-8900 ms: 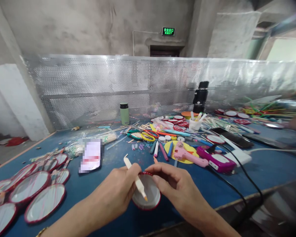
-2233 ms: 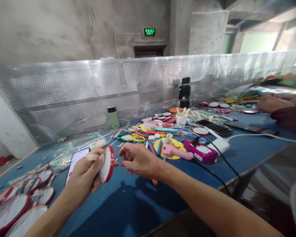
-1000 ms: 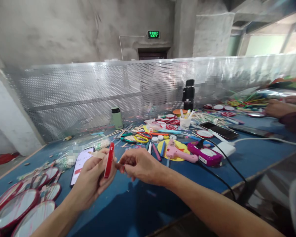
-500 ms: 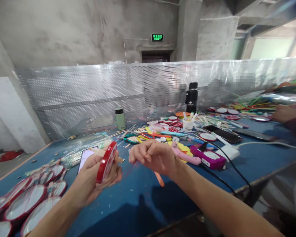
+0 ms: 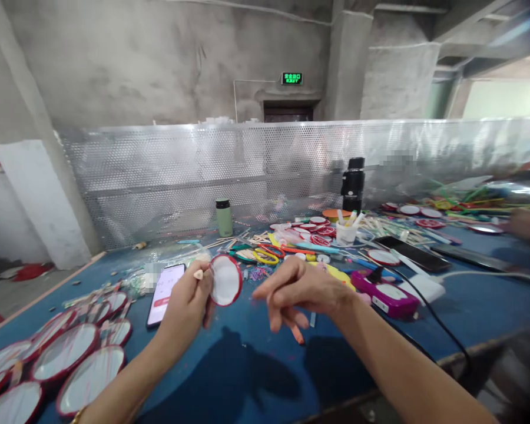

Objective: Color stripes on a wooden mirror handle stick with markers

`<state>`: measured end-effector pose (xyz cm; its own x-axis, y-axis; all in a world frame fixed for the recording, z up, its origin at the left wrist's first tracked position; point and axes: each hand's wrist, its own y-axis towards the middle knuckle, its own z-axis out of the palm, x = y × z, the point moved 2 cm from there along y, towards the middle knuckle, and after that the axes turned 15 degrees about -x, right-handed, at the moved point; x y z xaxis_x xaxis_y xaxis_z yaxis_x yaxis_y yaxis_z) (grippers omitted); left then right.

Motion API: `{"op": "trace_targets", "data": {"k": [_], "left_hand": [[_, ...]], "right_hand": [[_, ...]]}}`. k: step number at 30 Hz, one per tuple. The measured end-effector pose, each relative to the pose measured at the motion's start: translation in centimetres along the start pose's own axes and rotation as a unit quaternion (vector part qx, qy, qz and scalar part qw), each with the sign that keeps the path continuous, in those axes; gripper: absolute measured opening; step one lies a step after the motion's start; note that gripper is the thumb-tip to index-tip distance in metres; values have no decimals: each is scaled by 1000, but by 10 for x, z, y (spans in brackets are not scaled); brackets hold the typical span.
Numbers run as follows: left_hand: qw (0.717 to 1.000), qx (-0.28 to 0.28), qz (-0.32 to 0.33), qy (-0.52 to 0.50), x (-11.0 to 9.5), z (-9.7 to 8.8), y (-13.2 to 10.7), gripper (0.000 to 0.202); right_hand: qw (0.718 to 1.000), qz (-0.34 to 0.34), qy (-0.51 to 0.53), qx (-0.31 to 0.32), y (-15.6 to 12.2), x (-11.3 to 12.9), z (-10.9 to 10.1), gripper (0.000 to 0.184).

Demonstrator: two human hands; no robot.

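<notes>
In the head view, my left hand (image 5: 189, 297) is closed around the wooden stick of a small rattle drum (image 5: 226, 281). The drum has a red rim, and its white face is turned toward me. The stick's pale end pokes out by my thumb. To the right of the drum, my right hand (image 5: 298, 291) hovers over the table with its fingers apart and nothing visible in them. More red-rimmed white drums (image 5: 65, 351) lie in a pile by my left forearm. Behind my left hand is a lit phone (image 5: 164, 294).
Blue table (image 5: 203, 377); yellow-handled scissors (image 5: 267, 255), a purple device (image 5: 386, 296) with cables and a white cup of markers (image 5: 346, 234) lie across it. A green bottle (image 5: 224, 218) and a black flask (image 5: 353, 182) stand before a perforated metal screen (image 5: 181, 171). Another person's blurred hand (image 5: 527, 229) is far right.
My left hand has turned the drum from edge-on to face-on. My right hand's curled fingers have spread and reach lower. The whole view has shifted slightly.
</notes>
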<state>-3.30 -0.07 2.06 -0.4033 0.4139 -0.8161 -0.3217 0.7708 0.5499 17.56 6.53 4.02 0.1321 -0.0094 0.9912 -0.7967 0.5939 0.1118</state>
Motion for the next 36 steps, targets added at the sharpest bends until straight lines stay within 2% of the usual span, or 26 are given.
{"op": "trace_targets", "data": {"k": [2, 4, 8, 12, 17, 25, 36], "left_hand": [[987, -34, 56, 147, 7, -2, 3, 25], [980, -40, 73, 181, 11, -2, 3, 21], [974, -13, 84, 208, 12, 5, -2, 20], [967, 27, 89, 236, 14, 11, -7, 15], [958, 76, 95, 260, 20, 14, -10, 11], [950, 84, 106, 281, 18, 13, -11, 12], [950, 74, 109, 283, 18, 12, -11, 14]], "right_hand": [[993, -71, -24, -86, 2, 7, -10, 49], [978, -116, -79, -153, 7, 9, -13, 54], [961, -87, -162, -205, 20, -2, -9, 64], [958, -98, -193, -188, 26, -11, -5, 63], [926, -105, -317, -177, 25, -13, 4, 56], [956, -95, -247, -123, 28, -19, 11, 50], [965, -86, -222, -112, 28, -19, 14, 46]]}}
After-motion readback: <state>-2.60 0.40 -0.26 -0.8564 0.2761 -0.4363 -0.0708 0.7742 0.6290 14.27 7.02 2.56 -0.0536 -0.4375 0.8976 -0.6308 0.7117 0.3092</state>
